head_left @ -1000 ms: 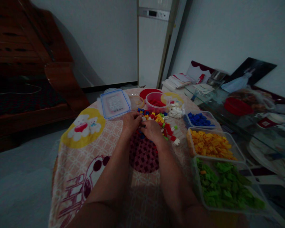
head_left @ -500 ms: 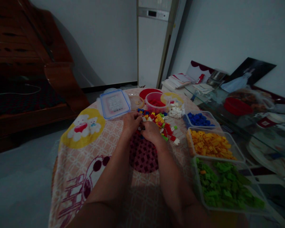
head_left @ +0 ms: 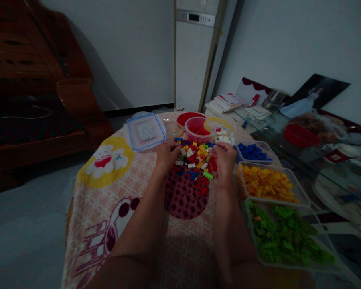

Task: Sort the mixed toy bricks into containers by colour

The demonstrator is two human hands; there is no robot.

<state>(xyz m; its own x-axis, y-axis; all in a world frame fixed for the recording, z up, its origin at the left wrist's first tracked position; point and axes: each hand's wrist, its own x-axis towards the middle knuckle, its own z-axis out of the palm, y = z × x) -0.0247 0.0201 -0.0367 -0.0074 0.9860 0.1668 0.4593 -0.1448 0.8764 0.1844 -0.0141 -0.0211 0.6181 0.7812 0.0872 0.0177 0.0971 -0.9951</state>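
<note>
Mixed toy bricks (head_left: 191, 165) in red, yellow, white, blue and green lie in a loose pile on the patterned tablecloth (head_left: 186, 237). At the pile's left edge is my left hand (head_left: 167, 154), fingers closed together; what they hold, if anything, is too small to name. My right hand (head_left: 225, 155) is at the pile's right edge, near the white bricks (head_left: 224, 136), its fingers bent together around something I cannot make out. Behind the pile stands a pink-rimmed round tub (head_left: 199, 129) with red bricks in it.
On the right stand clear boxes of blue bricks (head_left: 252, 151), yellow bricks (head_left: 267, 183) and green bricks (head_left: 289, 237). A blue-edged lid (head_left: 147, 131) lies at the back left, and a red lid (head_left: 191, 117) behind the tub. Beyond the boxes is a cluttered glass table (head_left: 295, 156).
My right hand has moved right, from the pile's middle to its right edge by the white bricks, uncovering red and blue bricks in front. My left hand has stayed nearly still.
</note>
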